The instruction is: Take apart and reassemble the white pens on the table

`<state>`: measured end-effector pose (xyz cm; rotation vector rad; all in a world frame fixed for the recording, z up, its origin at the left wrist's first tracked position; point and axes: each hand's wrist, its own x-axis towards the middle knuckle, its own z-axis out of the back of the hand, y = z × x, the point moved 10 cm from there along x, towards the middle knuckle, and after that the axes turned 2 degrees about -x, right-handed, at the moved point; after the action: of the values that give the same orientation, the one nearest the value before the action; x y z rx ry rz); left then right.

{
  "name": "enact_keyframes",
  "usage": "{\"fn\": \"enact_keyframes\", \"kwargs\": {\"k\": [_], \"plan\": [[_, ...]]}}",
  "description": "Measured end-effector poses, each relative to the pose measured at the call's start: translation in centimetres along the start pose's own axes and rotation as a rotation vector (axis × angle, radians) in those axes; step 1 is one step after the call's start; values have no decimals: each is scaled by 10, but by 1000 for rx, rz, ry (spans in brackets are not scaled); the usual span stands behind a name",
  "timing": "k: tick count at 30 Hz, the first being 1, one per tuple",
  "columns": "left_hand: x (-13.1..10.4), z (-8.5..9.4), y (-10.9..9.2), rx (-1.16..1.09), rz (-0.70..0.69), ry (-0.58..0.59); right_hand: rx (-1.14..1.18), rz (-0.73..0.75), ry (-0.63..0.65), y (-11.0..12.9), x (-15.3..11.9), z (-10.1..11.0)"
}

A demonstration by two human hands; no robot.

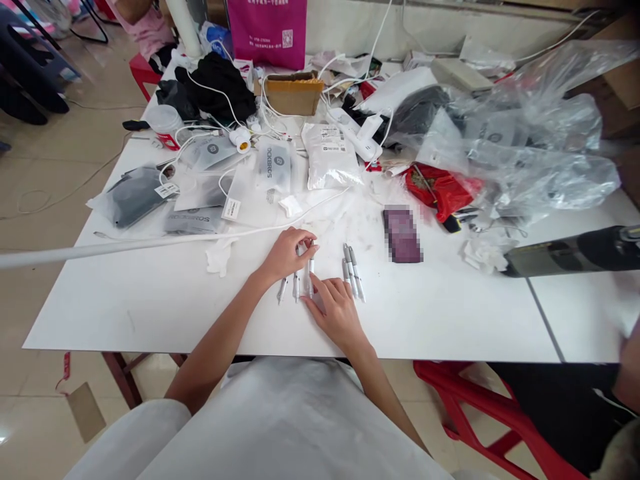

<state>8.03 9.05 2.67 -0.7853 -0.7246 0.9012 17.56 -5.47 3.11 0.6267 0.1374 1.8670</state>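
Holding, left hand (289, 255): thumb and fingertips pinched closed on the upper end of one silver-white pen (311, 267), which is between both hands, low over the white table (150, 300).
Right hand (337, 313): thumb and forefinger parted a little at the pen's lower end; gripping or only touching, cannot tell.
Left-side pens (297, 287): two, just beside the held one; upper parts partly covered by the left hand.
Right-side pens (357, 272): small cluster, lying close together; any print too small to read.
Purple slab (404, 233): phone-shaped, pixelated, detail lost.
Right edge: dark cylinder (575, 252) cut off by the frame; another person's arm (629, 363) likewise.
Pouch (274, 167): reads "OCKBROS", first letter hard to make out.
Magenta bag (267, 33): white characters and a QR code, top cut off.
White parcel (333, 160): shipping labels, illegible here.
White cable (200, 240): runs across the table beyond the hands.
Far right: clear plastic wrap (540, 167) heaped over things, blurring them; red bag (440, 190) in front.
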Motion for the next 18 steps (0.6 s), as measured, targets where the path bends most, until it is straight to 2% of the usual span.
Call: {"fn": "enact_keyframes", "kwargs": {"k": [7,13,18], "plan": [[0,-7,-1,125,-126,52,42,39,49,5,0,-10],[0,-3,-3,207,-146,68,87,15,56,13,-1,-14],[-1,-2,-5,225,-176,127,91,11,55,18,-4,-15]]}}
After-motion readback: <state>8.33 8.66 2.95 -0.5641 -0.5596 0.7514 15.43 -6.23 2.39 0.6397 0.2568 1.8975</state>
